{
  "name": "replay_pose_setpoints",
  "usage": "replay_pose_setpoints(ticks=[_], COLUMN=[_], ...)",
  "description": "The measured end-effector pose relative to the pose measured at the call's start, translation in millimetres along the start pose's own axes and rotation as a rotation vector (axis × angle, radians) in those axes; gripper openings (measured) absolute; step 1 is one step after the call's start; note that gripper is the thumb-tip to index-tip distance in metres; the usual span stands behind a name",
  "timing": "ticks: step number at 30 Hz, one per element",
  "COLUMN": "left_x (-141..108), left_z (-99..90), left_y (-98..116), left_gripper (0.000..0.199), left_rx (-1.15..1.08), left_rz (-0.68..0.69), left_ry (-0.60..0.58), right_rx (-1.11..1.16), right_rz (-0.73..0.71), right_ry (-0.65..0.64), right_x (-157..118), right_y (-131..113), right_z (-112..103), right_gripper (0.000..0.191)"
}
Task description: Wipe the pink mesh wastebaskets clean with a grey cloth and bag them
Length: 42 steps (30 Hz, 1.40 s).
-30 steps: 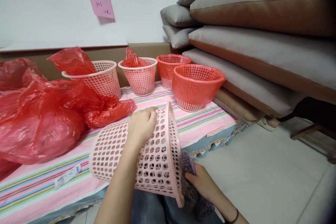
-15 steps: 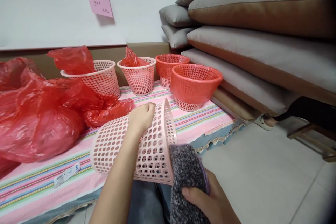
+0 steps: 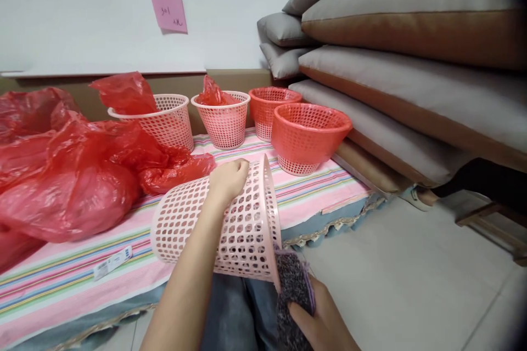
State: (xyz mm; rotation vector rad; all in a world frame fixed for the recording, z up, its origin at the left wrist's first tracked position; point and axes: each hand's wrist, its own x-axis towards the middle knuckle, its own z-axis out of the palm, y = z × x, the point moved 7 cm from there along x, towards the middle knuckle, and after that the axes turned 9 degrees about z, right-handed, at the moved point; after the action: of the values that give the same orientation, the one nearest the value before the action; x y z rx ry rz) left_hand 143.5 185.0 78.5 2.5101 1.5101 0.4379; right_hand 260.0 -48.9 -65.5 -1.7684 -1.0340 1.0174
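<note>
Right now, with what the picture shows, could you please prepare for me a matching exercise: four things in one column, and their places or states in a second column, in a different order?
Things
1. tipped pink basket
2. handwritten note
3. dark grey fabric
4. white printed slip

Places or states
A. held in the right grip
B. lying flat on the striped cloth
C. under the left grip, opening sideways
D. on the wall

Right pairs: 1-C, 2-D, 3-A, 4-B

Plastic bags left, cushions right.
From here I see the nearest wastebasket before four more wastebaskets on the cloth, the wall behind them.
</note>
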Motion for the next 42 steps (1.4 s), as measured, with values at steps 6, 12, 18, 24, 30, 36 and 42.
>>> replay_pose_setpoints(ticks=[6,12,18,24,30,36,42], left_x=[2,3,-6,-3,-2,-11,-21], left_z=[-0.9,-4.0,-4.4,-1.8,-0.6,-6.8,-1.5], left_y=[1,-2,-1,-1,2,0,11], left_gripper=[0.054,0.054,0.055,0.053,0.053,0.053,0.047], left_rx=[0.013,0.024,0.041,0.021,0.012,0.054,0.077], left_rz=[-0.001,0.002,0.022,0.035,0.04,0.049,0.117], left_ry=[0.011,0.013,0.036,0.028,0.02,0.053,0.077], right_rx=[-0.053,0.093,0.061,-0.26,-0.605,-0.654,-0.574], right_rz=[-0.041,0.0,-0.387,-0.907,-1.013,-1.062,-0.821], right_ry=[0.053,0.286,0.169,0.195,0.135,0.181,0.264], right_x=[-2,-15,6,-25,-36,-29,44], right_y=[12,-30,-133,-141,-75,-114,-192], right_z=[13,0,-10,-2,7,5,-22], right_gripper=[0.041,0.056,0.017,0.031,0.059,0.054,0.018])
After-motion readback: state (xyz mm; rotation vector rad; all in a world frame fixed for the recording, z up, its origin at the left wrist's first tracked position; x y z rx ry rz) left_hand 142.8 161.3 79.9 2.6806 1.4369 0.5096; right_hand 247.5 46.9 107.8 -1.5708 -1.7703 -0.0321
